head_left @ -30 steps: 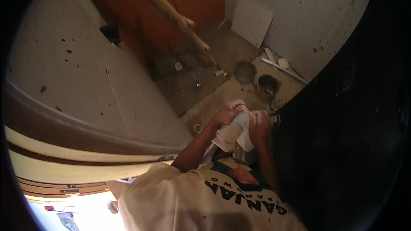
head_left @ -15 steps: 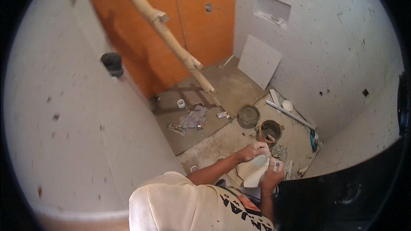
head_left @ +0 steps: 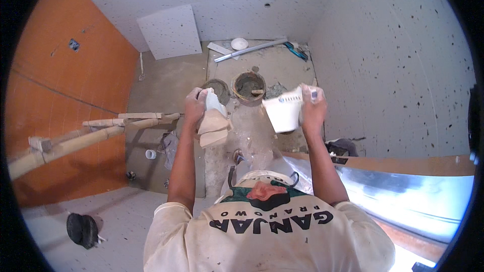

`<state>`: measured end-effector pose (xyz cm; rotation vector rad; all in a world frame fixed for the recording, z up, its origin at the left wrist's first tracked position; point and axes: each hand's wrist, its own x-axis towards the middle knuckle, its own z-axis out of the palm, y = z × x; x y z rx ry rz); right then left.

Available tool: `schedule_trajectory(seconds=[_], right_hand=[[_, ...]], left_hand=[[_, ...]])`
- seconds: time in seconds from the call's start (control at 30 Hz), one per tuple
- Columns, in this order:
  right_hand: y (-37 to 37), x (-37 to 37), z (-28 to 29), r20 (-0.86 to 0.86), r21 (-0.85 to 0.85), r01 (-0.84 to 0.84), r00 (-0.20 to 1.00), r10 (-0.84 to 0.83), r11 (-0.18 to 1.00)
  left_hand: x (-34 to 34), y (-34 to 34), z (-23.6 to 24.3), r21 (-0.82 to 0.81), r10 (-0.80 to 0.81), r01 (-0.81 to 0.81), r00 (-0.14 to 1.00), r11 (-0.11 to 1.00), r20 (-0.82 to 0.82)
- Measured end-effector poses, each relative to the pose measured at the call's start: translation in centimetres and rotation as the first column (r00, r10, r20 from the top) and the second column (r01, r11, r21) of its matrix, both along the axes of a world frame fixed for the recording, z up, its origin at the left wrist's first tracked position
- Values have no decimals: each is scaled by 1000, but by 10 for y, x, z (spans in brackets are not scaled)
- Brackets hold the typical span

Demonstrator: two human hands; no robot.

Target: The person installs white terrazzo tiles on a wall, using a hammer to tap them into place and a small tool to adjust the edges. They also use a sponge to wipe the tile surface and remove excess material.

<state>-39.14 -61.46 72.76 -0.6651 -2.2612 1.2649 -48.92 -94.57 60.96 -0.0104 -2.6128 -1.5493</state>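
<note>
My left hand (head_left: pixel 195 107) grips a folded tan-and-white piece of cardboard-like sheet (head_left: pixel 214 125), its tan side hanging down in flaps. My right hand (head_left: pixel 313 110) holds a stiff white piece of sheet (head_left: pixel 284 115) with dark print along its upper edge. The two pieces are apart, with bare floor seen between them. Beyond my hands stands a bucket (head_left: pixel 248 101) with grey mortar and a short tool handle inside. A shallow round tub (head_left: pixel 225 102) is next to it, partly hidden behind my left hand's piece.
A bamboo ladder (head_left: pixel 103 133) slants in from the left. A large pale tile (head_left: pixel 171 32) leans on the far wall. Near it lie a metal bar (head_left: pixel 252 49) and a white round dish (head_left: pixel 239 44). On the left floor are a rag (head_left: pixel 170 146) and a white cup (head_left: pixel 150 154).
My hands have moved apart; they were close together on one white sheet, and now each holds a separate piece. The view has swung to the right.
</note>
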Motion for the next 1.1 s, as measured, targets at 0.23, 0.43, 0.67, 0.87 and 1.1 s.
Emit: schedule_trajectory(seconds=[0.23, 0.43, 0.67, 0.87, 1.1], right_hand=[[-12, -33, -8, 11, 54, 43, 999, -44, 998], [-13, -57, -51, 139, 206, 19, 989, -48, 978], [-3, -84, -59, 81, 65, -191, 979, 185, 979], [38, -94, -42, 198, 4, -422, 889, 412, 907], [86, -92, -90, 310, 299, -485, 864, 398, 822]], left_hand=[[-13, 22, -68, -405, -178, 176, 984, 897, 32], [24, 122, 53, -267, -482, 418, 838, 868, -257], [-18, 168, 46, -300, -654, 609, 753, 734, -74], [-73, 185, 25, -161, -725, 718, 688, 677, 20], [-129, 234, 13, -161, -909, 904, 411, 396, 75]])
